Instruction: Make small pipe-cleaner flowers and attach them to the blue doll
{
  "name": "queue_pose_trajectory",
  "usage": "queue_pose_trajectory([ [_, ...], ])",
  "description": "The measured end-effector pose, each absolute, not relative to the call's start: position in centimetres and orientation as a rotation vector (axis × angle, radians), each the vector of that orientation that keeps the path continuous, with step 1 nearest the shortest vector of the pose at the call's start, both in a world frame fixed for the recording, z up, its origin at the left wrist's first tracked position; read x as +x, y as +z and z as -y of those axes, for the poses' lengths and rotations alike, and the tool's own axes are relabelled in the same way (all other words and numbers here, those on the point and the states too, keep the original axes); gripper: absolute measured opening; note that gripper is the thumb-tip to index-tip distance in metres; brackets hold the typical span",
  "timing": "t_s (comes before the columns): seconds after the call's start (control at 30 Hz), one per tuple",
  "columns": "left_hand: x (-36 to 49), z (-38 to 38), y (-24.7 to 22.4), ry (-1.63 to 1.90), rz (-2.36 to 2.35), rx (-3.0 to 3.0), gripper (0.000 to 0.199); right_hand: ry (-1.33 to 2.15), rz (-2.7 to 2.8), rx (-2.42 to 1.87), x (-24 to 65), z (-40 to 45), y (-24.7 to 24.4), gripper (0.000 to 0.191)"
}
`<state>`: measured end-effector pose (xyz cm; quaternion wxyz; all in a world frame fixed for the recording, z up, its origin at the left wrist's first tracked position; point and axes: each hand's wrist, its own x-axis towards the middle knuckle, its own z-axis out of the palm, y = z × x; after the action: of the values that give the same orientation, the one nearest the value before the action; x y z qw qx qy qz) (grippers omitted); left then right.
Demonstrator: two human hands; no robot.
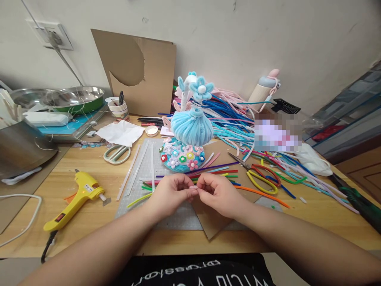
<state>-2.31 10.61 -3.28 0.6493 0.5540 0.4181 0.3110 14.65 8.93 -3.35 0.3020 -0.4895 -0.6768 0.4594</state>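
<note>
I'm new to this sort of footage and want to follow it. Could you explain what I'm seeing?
There is no machine here: the single picture comes from a camera on a person's head, looking forward and down. Their bare left hand and right hand meet over the work area, pinching a small pale piece, too small to identify. A grey mat lies on the wooden table. Just beyond the hands stands a fuzzy blue ornament with a flower-covered base. Fuzzy coloured stems are heaped behind and right, near yellow-handled scissors. A yellow glue gun lies left.
</note>
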Motion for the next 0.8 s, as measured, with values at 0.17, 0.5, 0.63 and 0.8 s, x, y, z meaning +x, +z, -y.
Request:
queue_pose_trajectory([
  [0.17,-2.00,-10.25,-3.18,0.796,-0.897,1.100,0.025,1.153,1.778,-1.227,14.59,-8.80,-2.89,0.012],
  [0.5,-1.70,-10.02,-3.37,0.819,-0.735,0.744,0.024,1.790,1.122,-1.110,14.01,-9.41,-2.86,0.010],
  [0.63,-1.98,-10.32,-3.30,0.837,-0.702,0.663,0.020,1.730,1.261,-1.046,14.30,-9.36,-2.92,0.016],
  [0.8,-2.08,-10.24,-3.16,0.831,-0.697,0.629,0.018,1.466,1.476,-1.091,14.21,-8.90,-2.85,0.016],
])
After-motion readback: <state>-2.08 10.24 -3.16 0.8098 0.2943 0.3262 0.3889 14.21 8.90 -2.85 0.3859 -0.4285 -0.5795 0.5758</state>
